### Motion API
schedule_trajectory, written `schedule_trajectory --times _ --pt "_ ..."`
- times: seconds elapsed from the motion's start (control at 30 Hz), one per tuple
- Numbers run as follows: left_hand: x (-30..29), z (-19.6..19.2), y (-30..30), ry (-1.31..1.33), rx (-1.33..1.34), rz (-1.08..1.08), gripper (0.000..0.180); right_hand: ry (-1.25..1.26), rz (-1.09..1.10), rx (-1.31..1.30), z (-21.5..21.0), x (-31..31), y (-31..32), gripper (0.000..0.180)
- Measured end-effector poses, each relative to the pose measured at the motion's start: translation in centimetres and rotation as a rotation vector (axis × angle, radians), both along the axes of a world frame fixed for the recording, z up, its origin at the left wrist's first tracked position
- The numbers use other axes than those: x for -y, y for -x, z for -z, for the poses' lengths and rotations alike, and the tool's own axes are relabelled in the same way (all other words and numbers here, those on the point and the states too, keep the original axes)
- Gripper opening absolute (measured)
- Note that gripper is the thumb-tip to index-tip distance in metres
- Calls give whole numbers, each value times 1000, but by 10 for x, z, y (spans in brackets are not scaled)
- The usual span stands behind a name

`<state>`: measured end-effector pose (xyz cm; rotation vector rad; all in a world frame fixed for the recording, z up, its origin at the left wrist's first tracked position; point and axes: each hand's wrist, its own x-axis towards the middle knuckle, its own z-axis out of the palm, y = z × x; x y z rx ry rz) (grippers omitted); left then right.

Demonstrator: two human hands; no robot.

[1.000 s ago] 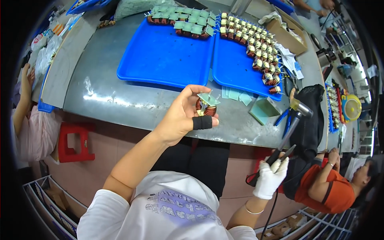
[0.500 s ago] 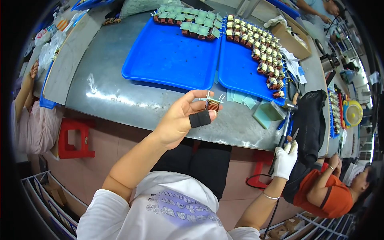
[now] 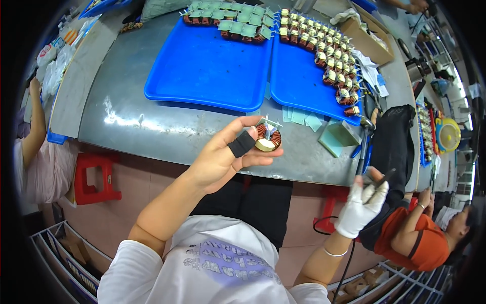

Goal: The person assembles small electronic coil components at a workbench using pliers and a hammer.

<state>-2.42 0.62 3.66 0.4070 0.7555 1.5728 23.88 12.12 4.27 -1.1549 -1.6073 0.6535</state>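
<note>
My left hand (image 3: 223, 152), with a black wrap on the thumb, pinches a toroidal coil (image 3: 267, 138) over the table's near edge. Copper wire winds round its two sides, a cream-coloured patch shows at the bottom, and a thin plate with wire leads sits at its top. My right hand (image 3: 357, 210), in a white glove with some fingertips bare, is closed round a slim, dark, pointed tool (image 3: 388, 176). Its exact kind is blurred. That hand is off the table's front right edge, apart from the coil.
Ahead lie two blue trays: the left tray (image 3: 202, 71) holds coils topped with green plates, the right tray (image 3: 293, 76) coils with cream tops. Loose green plates (image 3: 301, 116), an angled green block (image 3: 338, 138), a hammer (image 3: 365, 129) and a black bag (image 3: 395, 142) lie to the right. People sit on both sides.
The coil has turned in my left hand, so its ring face and cream patch now show. My right hand has shifted slightly and its tool has swung rightward.
</note>
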Motion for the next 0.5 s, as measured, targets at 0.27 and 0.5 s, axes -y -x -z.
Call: schedule_trajectory --times 0.27,0.5 --pt "5 1 -7 54 -21 36 47 546 -446 -1 -2 45 62 41" --pt "9 7 -13 55 -60 71 43 542 -551 -113 5 51 92 54"
